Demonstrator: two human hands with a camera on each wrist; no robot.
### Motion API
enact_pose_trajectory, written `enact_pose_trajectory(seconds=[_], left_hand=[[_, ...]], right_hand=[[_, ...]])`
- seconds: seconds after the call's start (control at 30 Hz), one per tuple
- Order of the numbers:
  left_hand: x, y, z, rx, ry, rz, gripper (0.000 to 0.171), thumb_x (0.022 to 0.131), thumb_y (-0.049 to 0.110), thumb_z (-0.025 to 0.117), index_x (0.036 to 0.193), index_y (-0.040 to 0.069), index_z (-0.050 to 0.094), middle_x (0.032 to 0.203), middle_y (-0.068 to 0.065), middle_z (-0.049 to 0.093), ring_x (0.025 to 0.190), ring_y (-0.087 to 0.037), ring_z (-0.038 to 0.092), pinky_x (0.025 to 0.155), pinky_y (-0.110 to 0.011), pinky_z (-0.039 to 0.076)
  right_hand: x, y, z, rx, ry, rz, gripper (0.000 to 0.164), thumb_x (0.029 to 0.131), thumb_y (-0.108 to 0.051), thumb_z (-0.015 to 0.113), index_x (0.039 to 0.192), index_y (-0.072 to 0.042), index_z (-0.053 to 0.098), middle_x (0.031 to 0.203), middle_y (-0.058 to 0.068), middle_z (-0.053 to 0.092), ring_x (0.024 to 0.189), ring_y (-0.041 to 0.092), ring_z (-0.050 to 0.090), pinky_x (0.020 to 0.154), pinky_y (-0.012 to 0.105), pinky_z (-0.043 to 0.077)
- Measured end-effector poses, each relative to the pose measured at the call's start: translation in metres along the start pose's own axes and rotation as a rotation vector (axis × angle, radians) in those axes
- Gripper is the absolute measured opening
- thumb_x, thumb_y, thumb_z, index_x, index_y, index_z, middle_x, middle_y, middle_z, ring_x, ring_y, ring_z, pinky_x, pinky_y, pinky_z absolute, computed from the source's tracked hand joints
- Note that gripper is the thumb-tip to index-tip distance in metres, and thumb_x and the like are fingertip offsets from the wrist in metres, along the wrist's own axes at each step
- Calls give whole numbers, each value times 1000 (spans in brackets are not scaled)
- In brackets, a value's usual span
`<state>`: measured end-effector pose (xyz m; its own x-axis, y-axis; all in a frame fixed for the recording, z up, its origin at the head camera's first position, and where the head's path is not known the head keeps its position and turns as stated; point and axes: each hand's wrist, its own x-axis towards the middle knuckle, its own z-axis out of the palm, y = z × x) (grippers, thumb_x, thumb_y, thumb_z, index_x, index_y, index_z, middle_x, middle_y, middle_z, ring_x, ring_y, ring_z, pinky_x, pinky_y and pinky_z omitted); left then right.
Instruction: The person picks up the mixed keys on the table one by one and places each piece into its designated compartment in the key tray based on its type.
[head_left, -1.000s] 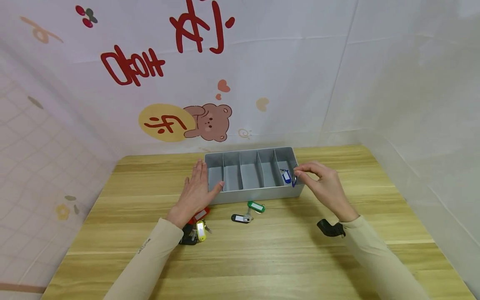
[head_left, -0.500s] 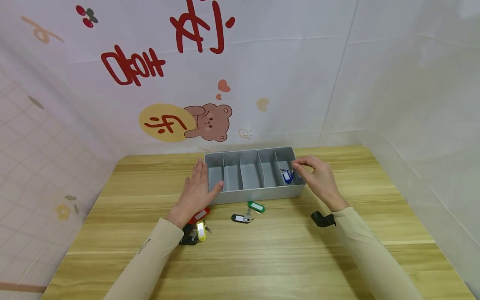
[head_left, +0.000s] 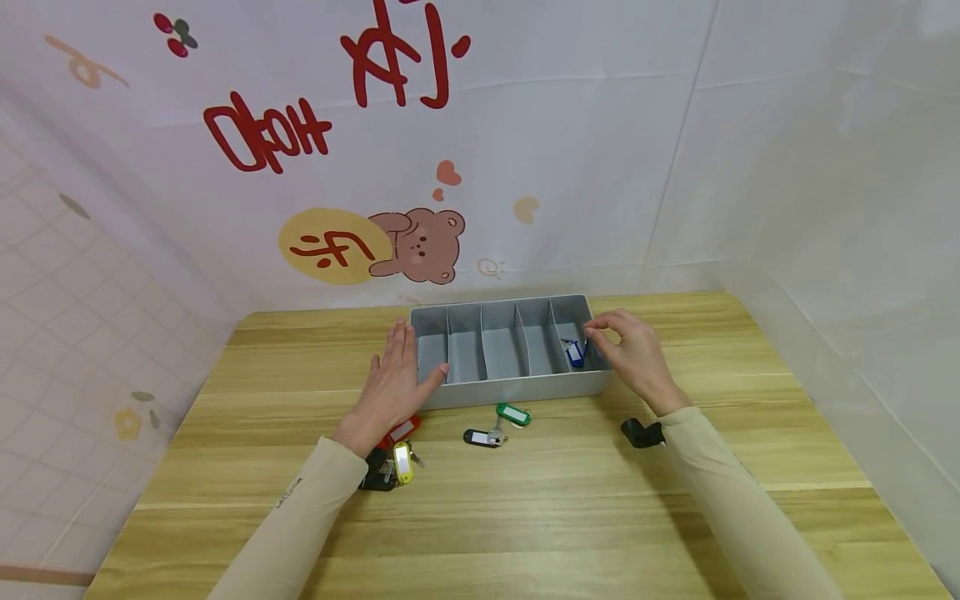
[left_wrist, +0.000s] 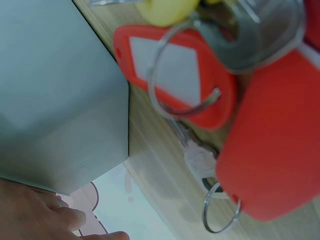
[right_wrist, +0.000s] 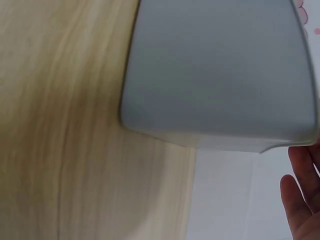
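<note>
A grey divided tray [head_left: 517,387] stands on the table. My left hand [head_left: 390,379] rests on its left end, fingers straight and thumb over the front rim. At the right end, my right hand [head_left: 633,354] reaches over the rim. Its thumb and forefinger pinch a blue key tag [head_left: 587,345], seen edge-on inside the rightmost compartment. Another blue key tag [head_left: 575,354] with a white label lies in that same compartment, close beside it. The right wrist view shows the tray's end wall [right_wrist: 215,70] with the fingers at its rim; the pinched tag is hidden there.
Before the tray lie a green key tag [head_left: 513,414] and a black key tag [head_left: 478,437] with keys. By the left wrist are a yellow key tag [head_left: 402,462] and a red key tag [left_wrist: 175,70]. A patterned white wall covering [head_left: 570,150] rises behind.
My right hand has moved slightly left and lowered the blue key tag into the rightmost compartment, beside the other blue tag. The left hand has stayed on the tray's left end.
</note>
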<state>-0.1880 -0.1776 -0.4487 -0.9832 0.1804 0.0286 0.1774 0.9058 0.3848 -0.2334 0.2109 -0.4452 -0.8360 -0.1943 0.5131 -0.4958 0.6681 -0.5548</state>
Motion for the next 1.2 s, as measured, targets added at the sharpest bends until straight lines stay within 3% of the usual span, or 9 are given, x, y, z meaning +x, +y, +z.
enact_pose_trajectory(seconds=[0.3,0.43,0.6,0.77,0.93,1.2], left_hand=[[0,1,0,-4,7,8,101,102,65,45,162,-8,8,172,-20,-3,159,-37,4,116,-72,19],[0,1,1,-2,10,9,101,102,65,45,162,-8,8,172,-20,-3,159,-37,5,116,-73,19],[0,1,2,-3,18,10,101,102,65,45,162,-8,8,172,-22,-1,159,-37,5,116,-73,20],[1,0,2,-6,12,3,101,102,66,43,163,-7,8,172,-20,-3,159,-37,4,116,-72,19],[1,-1,1,-10,10,0,101,102,66,43,163,-6,8,172,-20,-2,159,-36,3,116,-71,19],[2,-1,2,-8,13,4,102,102,68,42,163,-6,9,172,-21,-1,159,-37,4,116,-72,20]], right_hand=[[0,8,4,-63,-56,-81,8,91,-3,79,98,0,78,111,16,73,106,38,67,93,56,51],[1,10,4,-64,-90,-107,16,91,-4,78,105,3,78,119,19,71,114,40,64,96,57,49],[-1,12,3,-47,-148,-60,35,101,-15,70,129,5,69,141,21,62,130,43,56,106,61,43],[-6,13,-1,-4,-181,10,49,107,-30,59,144,2,59,154,22,50,141,45,46,112,64,34],[-12,7,-6,24,-182,44,55,108,-37,56,150,-2,54,160,17,43,147,43,38,114,66,30],[-24,-10,-11,49,-160,-23,56,105,-32,63,151,-3,52,161,14,43,149,38,37,116,63,31]])
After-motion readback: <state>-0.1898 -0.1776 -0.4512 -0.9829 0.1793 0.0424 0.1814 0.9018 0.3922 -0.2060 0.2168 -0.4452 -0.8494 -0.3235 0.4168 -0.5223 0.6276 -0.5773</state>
